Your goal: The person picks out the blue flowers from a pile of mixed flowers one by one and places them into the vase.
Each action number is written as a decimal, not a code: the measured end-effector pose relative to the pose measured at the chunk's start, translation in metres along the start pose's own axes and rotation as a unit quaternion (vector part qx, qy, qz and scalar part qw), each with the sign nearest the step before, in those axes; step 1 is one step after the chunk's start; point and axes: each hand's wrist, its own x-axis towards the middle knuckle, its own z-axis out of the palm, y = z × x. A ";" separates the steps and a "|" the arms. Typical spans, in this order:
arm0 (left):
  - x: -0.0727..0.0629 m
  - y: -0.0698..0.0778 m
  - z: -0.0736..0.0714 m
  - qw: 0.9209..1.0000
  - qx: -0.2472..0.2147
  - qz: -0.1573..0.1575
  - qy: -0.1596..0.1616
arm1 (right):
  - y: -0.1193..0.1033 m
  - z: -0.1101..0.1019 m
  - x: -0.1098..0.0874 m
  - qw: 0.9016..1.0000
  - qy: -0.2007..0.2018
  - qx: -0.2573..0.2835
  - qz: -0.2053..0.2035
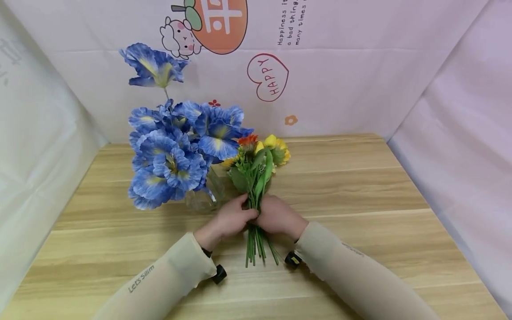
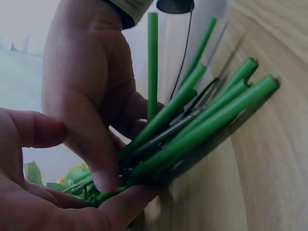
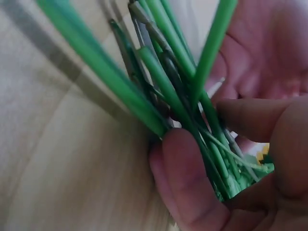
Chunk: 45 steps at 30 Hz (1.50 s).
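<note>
A small bunch of artificial flowers (image 1: 256,178) points away from me, with yellow and orange-red heads at the far end and bare green stems at the near end. My left hand (image 1: 230,218) holds the stems from the left, its thumb lying across them in the head view. From the other side my right hand (image 1: 278,215) grips the same stems. In the left wrist view several cut stem ends (image 2: 207,125) fan out past both hands, close over the wood. The right wrist view has the stems (image 3: 183,91) between my right thumb and fingers (image 3: 187,178).
Left of the bunch stands a clear vase (image 1: 200,201) with large blue flowers (image 1: 172,164) spreading above it. The wooden tabletop (image 1: 360,200) reaches back to a white printed cloth (image 1: 340,89); more cloth hangs at both sides.
</note>
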 end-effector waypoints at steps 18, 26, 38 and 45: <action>-0.049 -0.005 -0.040 0.968 0.244 -0.003 -0.062 | -0.020 0.010 0.020 0.981 -0.106 -0.129 0.098; -0.074 -0.012 -0.091 0.918 0.397 -0.002 0.005 | -0.017 0.010 0.022 0.975 -0.137 -0.132 0.117; -0.059 -0.012 -0.111 0.965 0.217 -0.140 0.040 | -0.005 -0.002 0.016 0.968 -0.147 -0.117 0.169; -0.054 -0.022 -0.113 0.978 0.160 -0.081 0.110 | 0.021 -0.016 0.008 0.967 -0.143 -0.107 0.183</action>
